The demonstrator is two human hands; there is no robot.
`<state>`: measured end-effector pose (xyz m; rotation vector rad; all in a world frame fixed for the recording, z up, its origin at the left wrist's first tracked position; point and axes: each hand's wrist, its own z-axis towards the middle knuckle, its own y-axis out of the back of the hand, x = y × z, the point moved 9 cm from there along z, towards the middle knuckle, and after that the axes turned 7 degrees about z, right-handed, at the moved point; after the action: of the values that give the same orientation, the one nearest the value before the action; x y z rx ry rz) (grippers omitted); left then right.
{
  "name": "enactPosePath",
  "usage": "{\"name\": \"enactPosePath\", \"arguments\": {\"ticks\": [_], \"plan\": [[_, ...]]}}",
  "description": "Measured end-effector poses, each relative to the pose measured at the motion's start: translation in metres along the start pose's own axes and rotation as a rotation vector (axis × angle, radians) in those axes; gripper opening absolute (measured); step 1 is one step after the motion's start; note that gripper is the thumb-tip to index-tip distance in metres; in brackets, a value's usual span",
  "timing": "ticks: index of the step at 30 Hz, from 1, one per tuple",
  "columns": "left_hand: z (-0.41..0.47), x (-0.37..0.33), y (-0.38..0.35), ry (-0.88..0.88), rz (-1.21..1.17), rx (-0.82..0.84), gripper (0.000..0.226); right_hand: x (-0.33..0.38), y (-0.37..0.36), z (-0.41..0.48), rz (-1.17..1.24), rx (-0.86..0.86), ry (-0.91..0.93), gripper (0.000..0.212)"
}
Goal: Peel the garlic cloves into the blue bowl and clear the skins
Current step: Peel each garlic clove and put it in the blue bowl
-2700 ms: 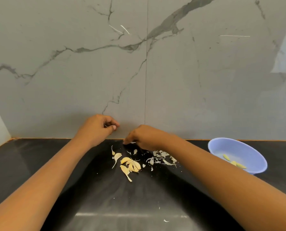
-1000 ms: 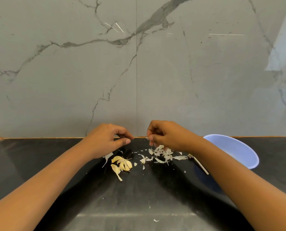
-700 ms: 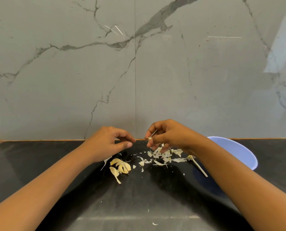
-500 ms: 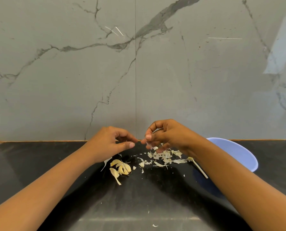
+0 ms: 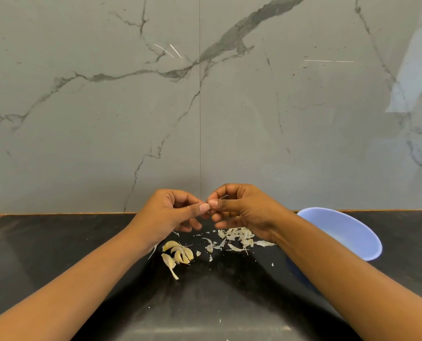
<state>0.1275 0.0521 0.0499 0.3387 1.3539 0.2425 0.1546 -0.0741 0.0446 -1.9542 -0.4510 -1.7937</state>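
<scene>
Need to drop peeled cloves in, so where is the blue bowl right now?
In the head view, the blue bowl sits on the black counter at the right, near the wall, partly behind the right forearm.

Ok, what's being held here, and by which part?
The left hand and right hand pinch something tiny where they meet. Only a thin grey sliver shows, so what it is, and which part is gripped, cannot be told.

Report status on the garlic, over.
Hands: left hand and right hand pinch one scrap above the counter. Below, cloves and loose skins. At right, bowl partly behind right forearm.
</scene>
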Motion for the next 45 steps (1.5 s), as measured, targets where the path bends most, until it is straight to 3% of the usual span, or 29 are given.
{"name": "enactPosePath", "arguments": {"ticks": [5,10,17,26,33,38,42,45], "plan": [[0.0,-0.001,0.005,-0.024,0.072,-0.046,0.021,-0.003,-0.001,-0.001,0.065,0.0,-0.047,0.006],[-0.005,-0.02,0.012,-0.241,0.39,-0.156,0.002,-0.009,-0.003,-0.002,0.182,0.02,-0.134,0.01],[-0.004,-0.019,0.014,-0.274,0.494,-0.161,0.01,-0.007,0.004,0.001,0.043,-0.018,-0.067,0.013],[0.009,-0.001,0.029,-0.172,0.667,-0.188,0.006,0.008,0.002,0.007,-0.768,-0.114,0.176,0.007],[0.017,0.02,0.024,-0.035,0.962,-0.051,0.013,0.026,-0.035,0.019,-1.406,-0.042,0.349,0.016],[0.017,0.032,0.01,0.001,1.046,0.135,0.026,0.005,-0.057,0.022,-1.695,0.07,0.412,0.022],[0.017,0.033,0.008,-0.003,1.062,0.182,0.032,0.016,-0.047,0.019,-1.686,-0.052,0.463,0.021],[0.016,0.032,0.007,-0.007,1.075,0.185,0.035,-0.001,-0.054,0.016,-1.781,0.012,0.45,0.02]]}}
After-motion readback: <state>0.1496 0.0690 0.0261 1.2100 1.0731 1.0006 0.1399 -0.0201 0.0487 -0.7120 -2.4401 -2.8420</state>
